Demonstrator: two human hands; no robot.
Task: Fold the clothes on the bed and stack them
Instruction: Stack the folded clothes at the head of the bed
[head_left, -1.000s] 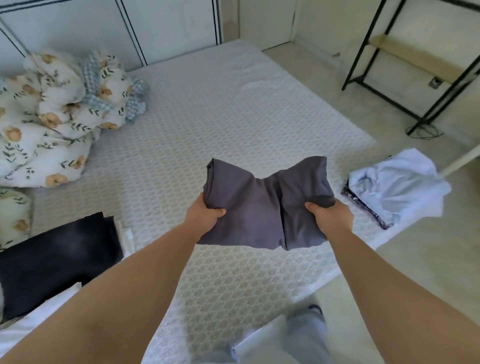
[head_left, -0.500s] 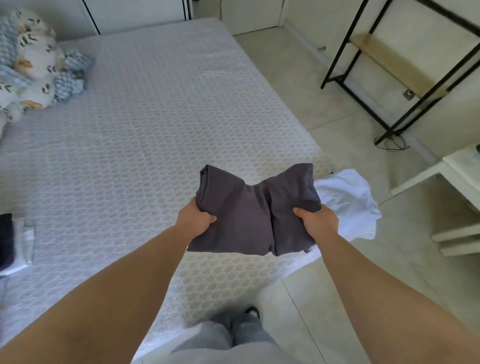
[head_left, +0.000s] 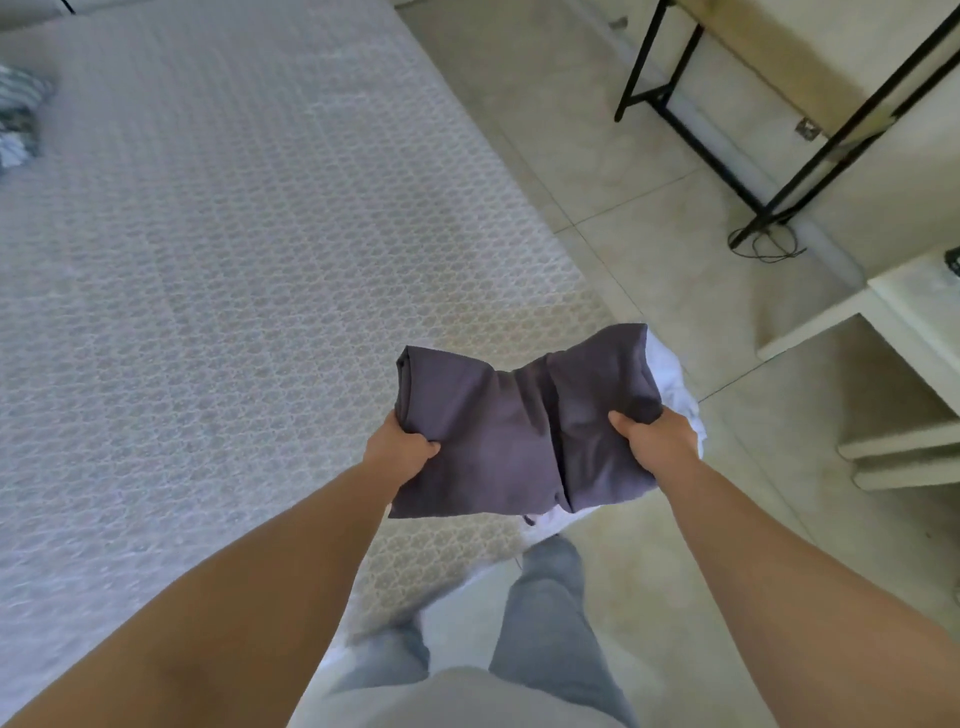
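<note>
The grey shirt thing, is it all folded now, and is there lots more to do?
Done: the grey garment looks folded into a thick bundle. In hand: the left hand and right hand each grip one side, holding it over the pale blue garment at the corner of the bed. Left: setting it down on that one. A patterned bundle lies at the far edge; whether it needs folding isn't clear.

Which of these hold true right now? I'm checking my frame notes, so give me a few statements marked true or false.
1. Both hands grip the folded grey garment, left hand and right hand. True.
2. The grey garment lies flat on the bed. False: it is held up in the air.
3. A pale blue cloth shows behind the grey garment. True.
4. The metal rack stands on the bed. False: it stands on the floor.
</note>
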